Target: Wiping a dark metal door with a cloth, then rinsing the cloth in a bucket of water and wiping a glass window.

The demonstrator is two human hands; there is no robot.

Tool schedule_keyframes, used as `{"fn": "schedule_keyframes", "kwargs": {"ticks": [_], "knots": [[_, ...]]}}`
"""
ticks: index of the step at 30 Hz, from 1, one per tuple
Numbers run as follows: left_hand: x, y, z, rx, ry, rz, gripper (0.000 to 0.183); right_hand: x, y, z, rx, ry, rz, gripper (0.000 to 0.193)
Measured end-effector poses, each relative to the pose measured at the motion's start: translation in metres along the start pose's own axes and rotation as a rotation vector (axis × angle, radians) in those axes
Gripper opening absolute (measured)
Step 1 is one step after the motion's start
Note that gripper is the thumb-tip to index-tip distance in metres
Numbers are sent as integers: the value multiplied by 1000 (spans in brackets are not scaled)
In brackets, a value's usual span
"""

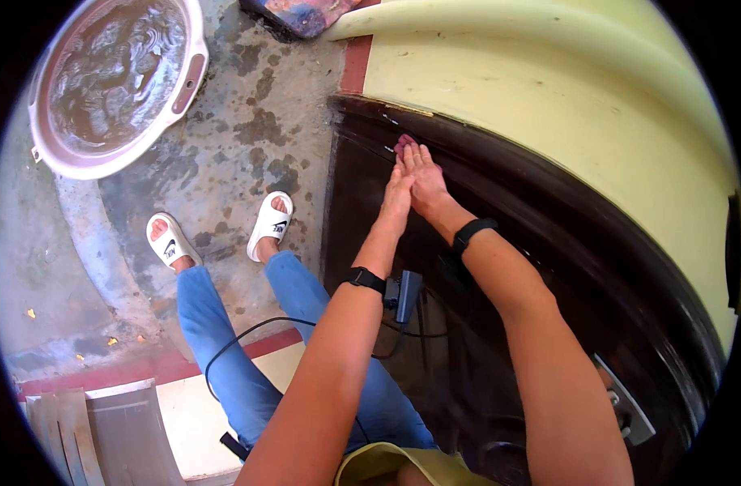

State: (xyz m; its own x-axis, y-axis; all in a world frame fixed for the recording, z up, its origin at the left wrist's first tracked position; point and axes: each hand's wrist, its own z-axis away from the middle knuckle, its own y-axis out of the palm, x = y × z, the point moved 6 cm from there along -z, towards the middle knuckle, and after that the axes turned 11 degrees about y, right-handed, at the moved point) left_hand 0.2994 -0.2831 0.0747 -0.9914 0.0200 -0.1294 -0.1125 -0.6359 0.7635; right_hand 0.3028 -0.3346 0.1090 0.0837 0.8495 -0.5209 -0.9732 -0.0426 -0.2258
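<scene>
A small maroon cloth [404, 144] is pressed against a dark brown glossy door panel [362, 186] near its upper edge. My right hand [426, 176] lies over the cloth, fingers stretched forward and close together. Right beside it, touching it, my left hand [397, 196] reaches the cloth's lower edge with its fingers together. Much of the cloth is hidden under the fingers. Black bands [474, 232] circle both wrists, and a small dark device [406, 295] sits at the left one.
A pink-rimmed basin [194, 81] of murky water stands on the wet concrete floor [225, 138] at the far left. A colourful cloth bundle [310, 14] lies at the top. The door carries a metal handle plate [630, 405] at lower right. A black cable [249, 330] crosses my legs.
</scene>
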Motion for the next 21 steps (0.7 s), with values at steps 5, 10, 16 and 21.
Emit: {"fn": "schedule_keyframes", "kwargs": {"ticks": [5,10,16,21], "knots": [[15,-86,-64,-85,97,31,51,56,20,-89,-27,-14,9,57],[21,-118,-89,-144,-83,-31,55,90,56,-159,-35,-15,66,57],[14,-161,-110,-179,-130,-132,71,112,47,-208,-2,-43,31,57],[9,-127,-77,-87,-174,-204,73,86,45,-163,-31,13,19,55]]}}
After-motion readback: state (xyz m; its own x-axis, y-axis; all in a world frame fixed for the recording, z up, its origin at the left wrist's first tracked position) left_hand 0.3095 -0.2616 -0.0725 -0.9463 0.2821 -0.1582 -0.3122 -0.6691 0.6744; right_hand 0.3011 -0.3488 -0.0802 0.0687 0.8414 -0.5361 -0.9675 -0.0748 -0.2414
